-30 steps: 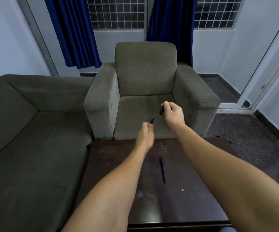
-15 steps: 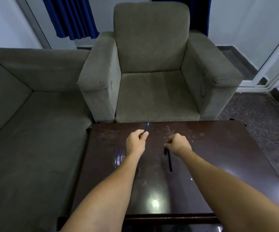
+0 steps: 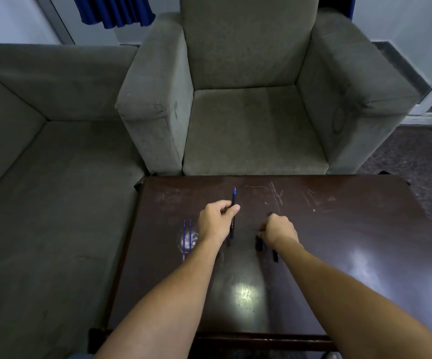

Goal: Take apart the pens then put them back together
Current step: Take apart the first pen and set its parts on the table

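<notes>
My left hand is curled loosely above the table, thumb and forefinger pinched on a pen about a third of the way down its barrel. The wrist is straight, the forearm running in from 7 o'clock. The pen stands nearly upright in the view, its blue tip pointing to 12 o'clock, the dark barrel with pale lettering running down past my thumb toward 6 o'clock. It has no cap on.

My right hand sits at 3 o'clock from the left, knuckles up, fingers folded down onto the table, forearm coming in from 5 o'clock. The fingers are closed, and something dark shows at the fingertips, but I cannot tell whether they grip it. Two short dark pieces poke out from under the wrist at 6 o'clock, lying on the table; which pen parts they are I cannot tell.

At 9 o'clock from my left hand, two thin blue refills lie side by side, parallel, on a bright reflection.
</notes>
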